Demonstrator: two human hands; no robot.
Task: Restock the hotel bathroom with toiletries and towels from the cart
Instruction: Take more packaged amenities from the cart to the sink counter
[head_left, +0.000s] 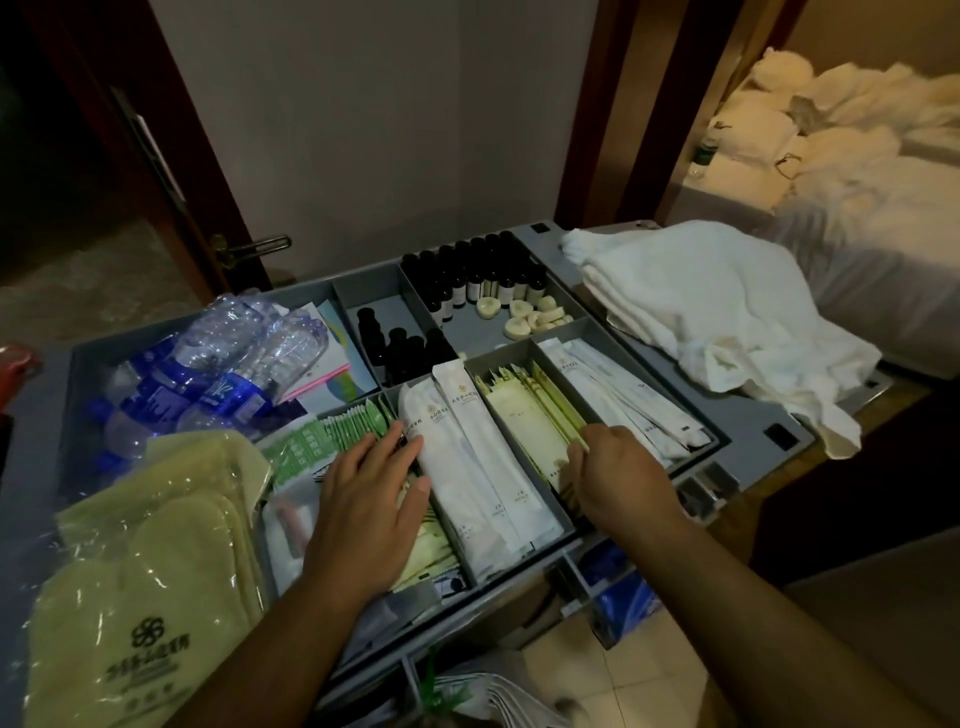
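The grey cart tray (753, 421) holds toiletries in compartments. My left hand (371, 499) lies flat with straight fingers on packets in the near-left compartment, beside long white sachets (467, 467). My right hand (618, 467) has its fingers curled round the pale yellow packets (530, 431) in the neighbouring compartment. More long white sachets (623, 395) fill the compartment to the right. Small dark bottles (478, 275) and round soaps (530, 317) sit at the back. White towels (717, 312) are piled on the cart's right end.
Water bottles (223, 358) lie at the tray's left, wrapped yellow slippers (150, 561) in front of them, green sachets (332, 431) between. A dark wooden door with a handle (249, 247) stands at the left. An unmade bed (857, 156) shows through the doorway on the right.
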